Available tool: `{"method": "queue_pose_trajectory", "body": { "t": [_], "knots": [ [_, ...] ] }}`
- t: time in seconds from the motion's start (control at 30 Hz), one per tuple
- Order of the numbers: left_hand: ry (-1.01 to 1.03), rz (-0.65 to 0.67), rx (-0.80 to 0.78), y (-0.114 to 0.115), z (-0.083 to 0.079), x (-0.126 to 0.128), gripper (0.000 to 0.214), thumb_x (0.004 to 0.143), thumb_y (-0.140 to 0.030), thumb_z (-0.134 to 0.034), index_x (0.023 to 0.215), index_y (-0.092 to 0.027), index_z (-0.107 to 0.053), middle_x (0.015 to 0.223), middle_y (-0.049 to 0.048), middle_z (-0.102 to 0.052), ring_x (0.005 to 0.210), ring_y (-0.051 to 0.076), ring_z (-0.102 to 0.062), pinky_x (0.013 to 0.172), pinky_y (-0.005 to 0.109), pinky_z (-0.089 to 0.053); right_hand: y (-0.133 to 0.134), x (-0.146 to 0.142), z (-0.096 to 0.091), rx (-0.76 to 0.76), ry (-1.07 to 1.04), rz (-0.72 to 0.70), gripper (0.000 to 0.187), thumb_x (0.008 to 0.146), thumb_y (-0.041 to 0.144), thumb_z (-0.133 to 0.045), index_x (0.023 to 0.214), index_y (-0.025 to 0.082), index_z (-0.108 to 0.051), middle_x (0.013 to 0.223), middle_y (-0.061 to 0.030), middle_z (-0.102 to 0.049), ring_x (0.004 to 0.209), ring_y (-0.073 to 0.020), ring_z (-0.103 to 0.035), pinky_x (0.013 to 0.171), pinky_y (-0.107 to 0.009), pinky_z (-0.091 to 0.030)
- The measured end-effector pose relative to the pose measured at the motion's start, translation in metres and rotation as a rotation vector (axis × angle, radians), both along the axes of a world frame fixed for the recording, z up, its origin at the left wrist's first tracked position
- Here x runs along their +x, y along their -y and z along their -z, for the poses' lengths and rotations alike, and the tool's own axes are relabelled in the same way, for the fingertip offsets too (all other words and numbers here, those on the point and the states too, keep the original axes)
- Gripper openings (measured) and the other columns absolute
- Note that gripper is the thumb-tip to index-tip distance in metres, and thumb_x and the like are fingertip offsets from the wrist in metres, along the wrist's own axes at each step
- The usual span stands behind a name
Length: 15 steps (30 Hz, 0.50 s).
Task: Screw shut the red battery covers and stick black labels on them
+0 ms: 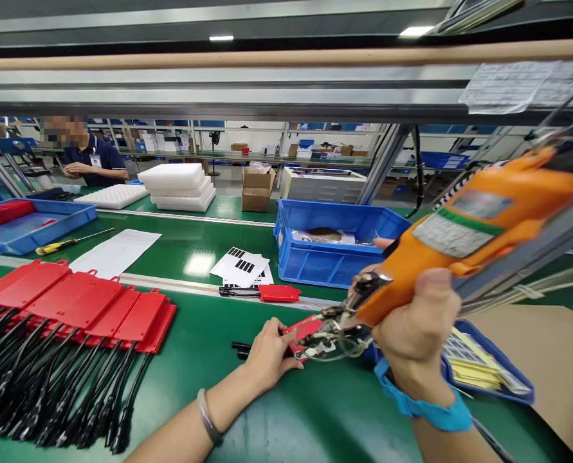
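My right hand [418, 318] is wrapped round an orange hand-held power tool [440, 238] with a metal mechanism at its front end. That front end is over a small red plastic case [307, 331] on the green bench and partly hides it. Whether the tool touches the case I cannot tell. My left hand [271, 354] grips the near left end of this case between thumb and fingers. Short black cables [240, 347] stick out to the left of that hand. On the left lies a row of similar red cases [83, 299] with black cables [64, 379] hanging toward me.
Behind my hands stands a blue bin [315, 263], with a red case [280, 293] and printed sheets [242, 265] beside it. A screwdriver [59, 246] lies near a blue tray [69, 222]. At right is a blue tray of labels [498, 366]. A co-worker [93, 157] is across the bench.
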<state>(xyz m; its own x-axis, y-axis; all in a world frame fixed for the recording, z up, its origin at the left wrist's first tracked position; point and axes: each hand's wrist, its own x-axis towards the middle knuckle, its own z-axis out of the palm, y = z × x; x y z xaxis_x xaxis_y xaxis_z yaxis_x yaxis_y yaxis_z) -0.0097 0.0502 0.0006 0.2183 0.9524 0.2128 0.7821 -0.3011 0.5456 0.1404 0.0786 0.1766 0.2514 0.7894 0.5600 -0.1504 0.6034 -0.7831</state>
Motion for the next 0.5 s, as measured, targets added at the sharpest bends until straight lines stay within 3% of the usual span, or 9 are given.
{"method": "queue_pose_trajectory", "body": {
  "t": [0.1,0.2,0.4,0.5],
  "knots": [
    [0.03,-0.006,-0.008,0.0,0.002,0.001,0.05,0.068,-0.039,-0.088,0.112,-0.025,-0.069,0.101,0.0034,-0.051,0.091,0.021,-0.055,0.077,0.032,-0.051,-0.002,-0.004,0.027,-0.016,0.011,-0.04,0.045,0.09,0.059,-0.051,0.093,0.018,-0.07,0.059,-0.0016,-0.058,0.043,-0.0162,-0.053,0.033,-0.026,-0.043],
    [0.045,-0.011,-0.018,0.0,0.003,0.001,0.048,0.066,-0.037,-0.09,0.108,-0.026,-0.07,0.099,0.0025,-0.048,0.087,0.02,-0.054,0.074,0.03,-0.05,-0.002,-0.008,0.041,-0.028,0.028,-0.064,0.044,0.089,0.058,-0.051,0.096,0.02,-0.069,0.06,-0.0017,-0.059,0.04,-0.0164,-0.051,0.03,-0.027,-0.041],
    [0.066,0.001,0.002,0.0,0.007,0.002,0.045,0.069,-0.034,-0.088,0.109,-0.027,-0.07,0.098,0.0025,-0.048,0.088,0.02,-0.052,0.074,0.029,-0.048,0.002,-0.012,0.039,0.008,0.079,-0.019,0.046,0.088,0.063,-0.051,0.099,0.022,-0.069,0.059,-0.0007,-0.059,0.039,-0.0149,-0.051,0.034,-0.027,-0.042],
    [0.087,0.021,0.009,0.0,0.009,0.002,0.029,0.073,-0.033,-0.085,0.098,-0.025,-0.073,0.098,0.0036,-0.049,0.09,0.02,-0.053,0.075,0.029,-0.048,0.006,-0.016,0.041,0.038,0.099,-0.027,0.045,0.089,0.061,-0.05,0.099,0.021,-0.068,0.056,-0.001,-0.058,0.038,-0.016,-0.05,0.033,-0.028,-0.041]
  ]
}}
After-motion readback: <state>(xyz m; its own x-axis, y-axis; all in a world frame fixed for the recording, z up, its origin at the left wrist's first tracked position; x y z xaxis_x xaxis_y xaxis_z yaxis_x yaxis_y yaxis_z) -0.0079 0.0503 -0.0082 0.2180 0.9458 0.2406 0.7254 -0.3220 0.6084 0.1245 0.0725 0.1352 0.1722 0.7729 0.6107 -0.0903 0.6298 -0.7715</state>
